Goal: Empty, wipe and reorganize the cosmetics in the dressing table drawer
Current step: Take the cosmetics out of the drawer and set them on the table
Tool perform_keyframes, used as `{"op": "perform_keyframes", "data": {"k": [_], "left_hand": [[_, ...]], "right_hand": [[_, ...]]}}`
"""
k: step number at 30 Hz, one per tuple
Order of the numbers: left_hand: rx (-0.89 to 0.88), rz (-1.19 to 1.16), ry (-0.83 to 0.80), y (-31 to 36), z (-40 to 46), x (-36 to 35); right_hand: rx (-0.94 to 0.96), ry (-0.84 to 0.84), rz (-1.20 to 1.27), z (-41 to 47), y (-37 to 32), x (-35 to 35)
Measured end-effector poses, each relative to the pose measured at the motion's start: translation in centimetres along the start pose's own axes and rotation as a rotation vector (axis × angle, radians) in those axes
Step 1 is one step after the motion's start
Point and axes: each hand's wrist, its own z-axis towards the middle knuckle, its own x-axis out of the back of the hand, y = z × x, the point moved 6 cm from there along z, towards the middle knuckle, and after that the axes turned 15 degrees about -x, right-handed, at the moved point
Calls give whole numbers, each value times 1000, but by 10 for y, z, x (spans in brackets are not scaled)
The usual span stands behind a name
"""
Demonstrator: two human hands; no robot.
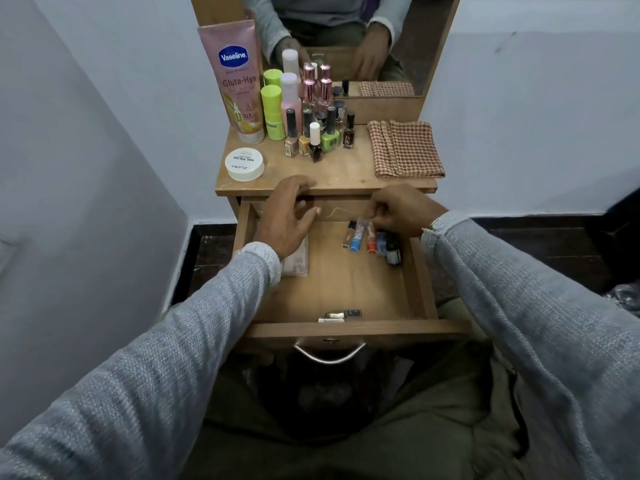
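Note:
The wooden drawer (349,329) is pulled out toward me. At its back right lie several small tubes and lip balms (372,239); my right hand (401,211) pinches the tops of some of them. My left hand (287,216) hovers with spread fingers over the drawer's back left, above a flat pale packet (296,263). Two small lipstick-like items (341,315) lie against the drawer's front wall. On the tabletop (322,176) stand a pink Vaseline tube (237,81), green and pink bottles, several nail polishes (317,133) and a white round tub (244,164).
A folded checked cloth (405,148) lies on the tabletop's right side. A mirror (346,39) stands behind the bottles and reflects a person's hands. The drawer's metal handle (329,351) hangs over my lap. White walls flank the narrow table on both sides.

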Motion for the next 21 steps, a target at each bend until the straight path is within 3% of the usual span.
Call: {"op": "perform_keyframes", "data": {"k": [6,10,13,21], "left_hand": [[-38,25,-20,13,0,2],[-83,7,-89,21,-6,-6],[-64,-98,-233,22,-15,-20],[78,-16,-794,19,-48,-67]], "right_hand": [[-76,-116,-348,0,7,-29],[-55,-149,-422,-3,9,-40],[-57,-152,-370,-3,6,-39],[-54,-128,-180,-1,2,-23]]}}
